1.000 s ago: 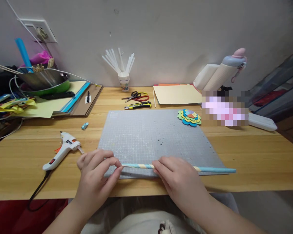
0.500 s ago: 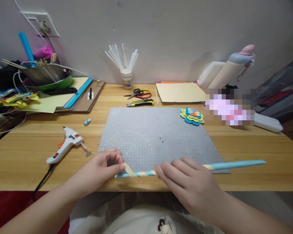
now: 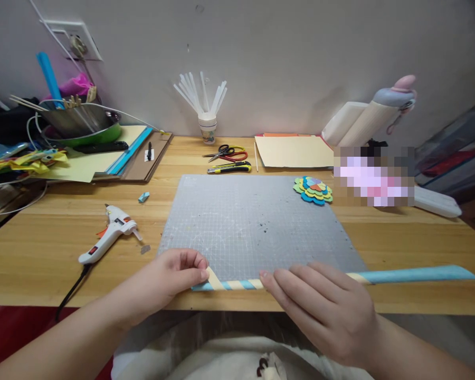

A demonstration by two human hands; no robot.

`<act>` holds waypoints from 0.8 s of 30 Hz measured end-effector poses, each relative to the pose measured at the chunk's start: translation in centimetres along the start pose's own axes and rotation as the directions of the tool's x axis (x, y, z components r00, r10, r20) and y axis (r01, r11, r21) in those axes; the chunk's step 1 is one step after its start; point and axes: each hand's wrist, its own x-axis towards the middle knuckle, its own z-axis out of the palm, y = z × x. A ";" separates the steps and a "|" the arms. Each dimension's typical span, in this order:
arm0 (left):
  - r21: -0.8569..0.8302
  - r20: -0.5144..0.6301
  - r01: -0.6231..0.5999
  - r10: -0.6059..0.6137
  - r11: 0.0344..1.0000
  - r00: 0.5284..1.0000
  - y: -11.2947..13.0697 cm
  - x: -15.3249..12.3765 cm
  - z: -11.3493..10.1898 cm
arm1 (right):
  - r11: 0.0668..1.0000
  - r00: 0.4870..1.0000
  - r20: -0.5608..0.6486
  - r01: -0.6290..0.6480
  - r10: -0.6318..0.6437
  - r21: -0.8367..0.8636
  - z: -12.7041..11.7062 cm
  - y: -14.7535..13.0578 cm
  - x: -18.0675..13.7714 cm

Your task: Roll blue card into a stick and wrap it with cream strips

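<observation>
A long blue paper tube (image 3: 415, 274) lies along the front edge of the grey cutting mat (image 3: 237, 227). A cream paper strip (image 3: 214, 278) winds round it in a spiral, its loose end angled up near the tube's left tip. My left hand (image 3: 184, 272) pinches that end between thumb and fingers. My right hand (image 3: 320, 303) lies over the middle of the tube, fingers closed round it and hiding part of the spiral. A layered paper flower (image 3: 313, 190) rests on the mat's far right corner.
A white glue gun (image 3: 110, 232) with its cord lies left of the mat. Beyond the mat are a yellow utility knife (image 3: 229, 167), scissors (image 3: 225, 153) and a paper cup (image 3: 208, 126) of white sticks. Cream paper sheets (image 3: 293, 150) lie at the back right.
The tube has shifted right within the view and its right end reaches farther. My right hand has moved slightly right; more striped turns show between my hands. My left hand still pinches the strip.
</observation>
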 end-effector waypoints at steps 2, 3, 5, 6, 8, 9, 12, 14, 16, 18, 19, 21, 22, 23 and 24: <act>-0.003 -0.009 0.011 -0.011 1.000 1.000 -0.1 0.0 0.1 | 1.000 1.000 -0.021 -0.013 0.013 -0.017 0.0 -0.1 -0.1; -0.006 -0.009 0.013 -0.013 1.000 1.000 -0.1 0.0 0.1 | 0.999 0.999 -0.031 -0.022 0.021 -0.027 0.1 -0.1 -0.2; -0.020 -0.008 0.018 -0.018 1.000 1.000 -0.1 0.0 0.3 | 0.998 0.998 -0.052 -0.040 0.037 -0.048 0.2 -0.2 -0.4; -0.026 -0.008 0.020 -0.021 0.999 1.000 -0.1 -0.1 0.4 | 0.997 0.997 -0.060 -0.044 0.040 -0.057 0.3 -0.3 -0.4; -0.056 0.006 0.022 -0.022 0.998 1.000 -0.1 -0.1 0.6 | 0.997 0.997 -0.073 -0.042 0.037 -0.069 0.4 -0.3 -0.5; -0.083 0.022 0.023 -0.021 0.996 1.000 -0.1 -0.2 0.7 | 0.997 0.997 -0.074 -0.039 0.033 -0.072 0.5 -0.3 -0.6; -0.161 0.072 0.038 -0.026 0.986 0.997 0.0 -0.3 0.8 | 0.997 0.997 -0.079 -0.033 0.027 -0.074 0.7 -0.3 -0.7; -0.170 0.074 0.052 -0.040 0.984 0.996 -0.1 -0.3 0.9 | 0.996 0.996 -0.080 -0.034 0.028 -0.078 0.7 -0.3 -0.8; -0.164 0.069 0.062 -0.051 0.985 0.996 -0.1 -0.3 0.9 | 0.996 0.996 -0.084 -0.033 0.026 -0.083 0.8 -0.3 -0.8; -0.164 0.065 0.067 -0.057 0.984 0.996 0.0 -0.3 1.0 | 0.996 0.995 -0.096 -0.028 0.020 -0.088 0.9 -0.2 -0.8; -0.170 0.060 0.062 -0.052 0.984 0.997 0.1 -0.3 1.1 | 0.996 0.994 -0.104 -0.028 0.018 -0.090 0.9 -0.2 -0.8; -0.197 0.040 0.032 -0.024 0.980 0.999 0.2 -0.3 1.3 | 0.996 0.993 -0.117 -0.034 0.024 -0.085 1.0 -0.1 -0.8; -0.213 0.026 0.011 -0.006 0.977 1.000 0.3 -0.3 1.5 | 0.996 0.993 -0.115 -0.041 0.032 -0.076 1.1 0.0 -0.8; -0.232 0.011 -0.006 0.009 0.973 1.000 0.3 -0.3 1.6 | 0.997 0.993 -0.108 -0.056 0.049 -0.061 1.1 0.1 -0.9; -0.252 -0.004 -0.019 0.018 0.968 1.000 0.4 -0.3 1.7 | 0.996 0.993 -0.099 -0.075 0.071 -0.043 1.2 0.2 -1.0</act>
